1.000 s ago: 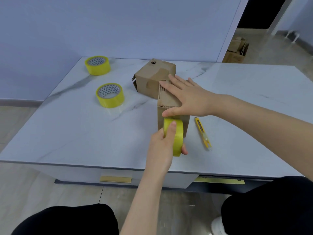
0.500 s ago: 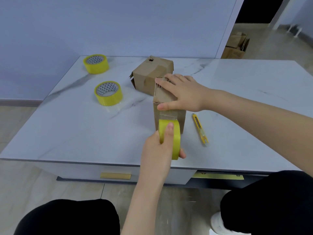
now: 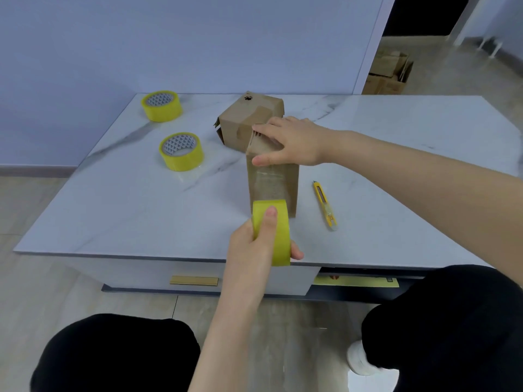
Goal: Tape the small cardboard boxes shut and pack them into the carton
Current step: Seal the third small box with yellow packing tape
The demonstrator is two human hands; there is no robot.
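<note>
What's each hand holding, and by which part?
Left hand grips the yellow tape roll, index finger along its outer band. Right hand holds nothing; it presses the small box top.

A yellow utility knife (image 3: 324, 205) lies on the white marble-patterned table (image 3: 113, 210), whose drawer bears a gold handle (image 3: 194, 280).

Your left hand (image 3: 252, 250) grips a yellow roll of tape (image 3: 273, 222) near the front edge of the white marble table (image 3: 141, 216). A clear strip of tape (image 3: 268, 185) runs from it up the front of the tall brown cardboard box (image 3: 292, 188). Your right hand (image 3: 291, 142) lies flat on the box's top. A yellow craft knife (image 3: 324, 205) lies just right of the box.
</note>
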